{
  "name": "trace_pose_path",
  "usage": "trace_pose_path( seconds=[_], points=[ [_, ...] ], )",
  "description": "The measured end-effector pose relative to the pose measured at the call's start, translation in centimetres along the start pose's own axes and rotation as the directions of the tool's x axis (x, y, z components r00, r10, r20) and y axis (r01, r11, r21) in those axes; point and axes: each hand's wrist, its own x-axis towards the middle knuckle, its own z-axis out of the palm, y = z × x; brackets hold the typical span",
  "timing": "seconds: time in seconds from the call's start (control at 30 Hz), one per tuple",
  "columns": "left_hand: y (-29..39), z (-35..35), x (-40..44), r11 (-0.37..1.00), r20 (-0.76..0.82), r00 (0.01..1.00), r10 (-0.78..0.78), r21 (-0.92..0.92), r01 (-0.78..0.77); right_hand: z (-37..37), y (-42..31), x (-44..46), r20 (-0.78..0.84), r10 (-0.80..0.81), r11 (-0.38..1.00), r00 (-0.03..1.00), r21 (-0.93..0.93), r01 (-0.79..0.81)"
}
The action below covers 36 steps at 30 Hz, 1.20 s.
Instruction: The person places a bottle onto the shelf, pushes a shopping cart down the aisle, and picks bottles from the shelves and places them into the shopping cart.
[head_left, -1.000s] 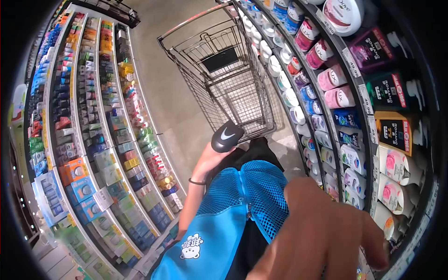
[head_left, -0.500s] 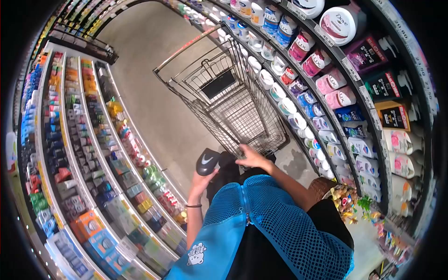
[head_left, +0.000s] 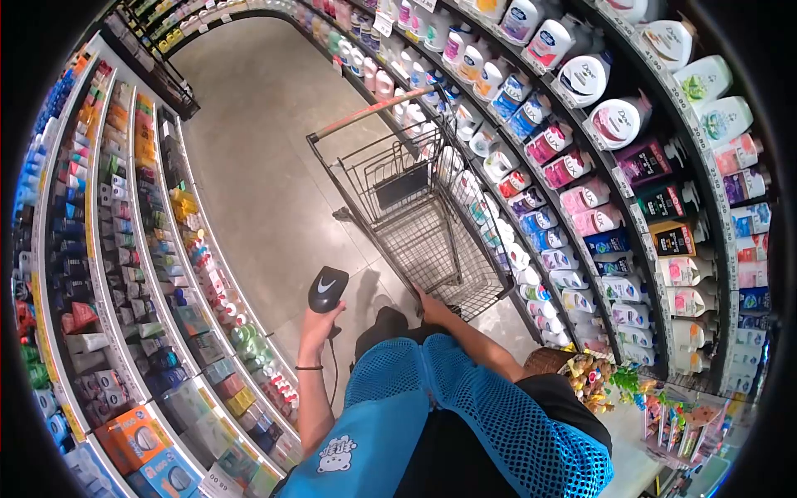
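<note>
My left hand [head_left: 319,325] is wrapped round the handle of a black barcode scanner [head_left: 329,287], its head pointing up and a thin cable hanging below. A wire shopping cart [head_left: 404,189] stands in front of me with its red-barred handle at the far end. At the cart's near left edge, my right hand [head_left: 433,310] has its fingers closed on the wire rim; the fingertips are partly hidden. Inside the cart only the wire mesh shows.
Shelves of body wash bottles [head_left: 616,123] curve along the right side, close to the cart. On the left, shelves hold tubes and boxes [head_left: 137,436]. A basket of colourful items [head_left: 585,380] stands low at the right. Grey floor [head_left: 257,108] stretches ahead.
My right hand has gone from open beside the cart to its edge. The scanner has moved left and slightly lower in view. The cart appears lower and farther right.
</note>
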Motion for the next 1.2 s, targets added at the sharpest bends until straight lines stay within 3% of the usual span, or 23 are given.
trace_pose_path(
  seconds=[0.13, 0.27, 0.33, 0.37, 0.47, 0.6, 0.67, 0.7, 0.83, 0.97, 1.0, 1.07, 1.13, 1.2],
  points=[
    [-0.9, -0.5, 0.5, 1.000, -0.018, 1.000, -0.008, 0.016, 0.008, -0.7, -1.3, 1.3, 0.078, -0.003, 0.999, 0.997, 0.033, 0.001],
    [-1.6, -1.4, 2.1, 0.996, 0.097, 0.992, -0.083, 0.044, 0.079, -1.4, -2.6, 2.3, 0.054, 0.030, 1.000, 0.998, 0.001, -0.030],
    [-0.6, -1.4, 2.5, 0.999, 0.128, 0.992, 0.003, 0.034, -0.007, -1.5, -2.5, 3.9, 0.085, 0.118, 0.993, 0.989, -0.035, -0.116],
    [0.2, -1.5, 2.5, 0.999, 0.134, 0.991, 0.001, 0.039, -0.006, -2.4, -3.2, 3.8, 0.053, 0.084, 0.996, 0.995, -0.028, -0.083],
    [2.3, -1.7, 2.6, 0.999, 0.099, 0.995, -0.015, 0.050, 0.010, -1.5, -0.5, 7.2, 0.041, 0.044, 0.999, 0.998, -0.024, -0.043],
    [2.6, -2.2, 2.4, 0.998, 0.038, 0.999, 0.035, -0.051, -0.034, -5.3, -3.5, 7.9, 0.119, 0.069, 0.998, 0.991, -0.009, -0.068],
    [2.5, -2.3, 1.9, 0.996, 0.016, 0.999, 0.048, -0.071, -0.046, -5.3, -3.7, 9.1, 0.044, 0.101, 0.994, 0.994, 0.030, -0.102],
    [2.5, -2.3, 1.5, 0.998, 0.006, 1.000, 0.028, -0.051, -0.028, -5.1, -3.4, 9.6, -0.049, 0.015, 1.000, 0.999, 0.005, -0.015],
    [1.3, -1.6, 0.9, 0.999, 0.008, 1.000, 0.024, -0.038, -0.023, -6.8, -3.2, 11.8, -0.007, 0.034, 0.999, 0.999, -0.003, -0.034],
    [2.2, 0.2, -0.5, 1.000, -0.052, 0.999, 0.012, 0.006, -0.011, -8.3, -3.5, 12.7, -0.107, -0.013, 0.978, 0.994, -0.208, -0.010],
    [2.6, 0.9, -0.6, 1.000, -0.056, 0.998, 0.016, 0.014, -0.015, -9.2, -4.6, 12.3, -0.109, -0.019, 0.979, 0.994, -0.202, -0.003],
    [2.7, 2.3, -1.5, 0.999, -0.115, 0.993, -0.026, -0.021, 0.024, -9.8, -5.3, 11.2, -0.088, 0.177, 0.984, 0.980, -0.019, -0.180],
    [1.2, 3.4, -2.2, 0.999, -0.134, 0.991, -0.007, -0.048, 0.001, -9.3, -4.7, 9.4, -0.030, 0.182, 0.983, 0.983, 0.014, -0.182],
    [1.5, 5.1, -2.3, 0.995, -0.164, 0.983, -0.082, -0.067, 0.072, -8.2, -2.8, 8.0, -0.307, -0.104, 0.990, 0.946, -0.121, 0.070]
  ],
)
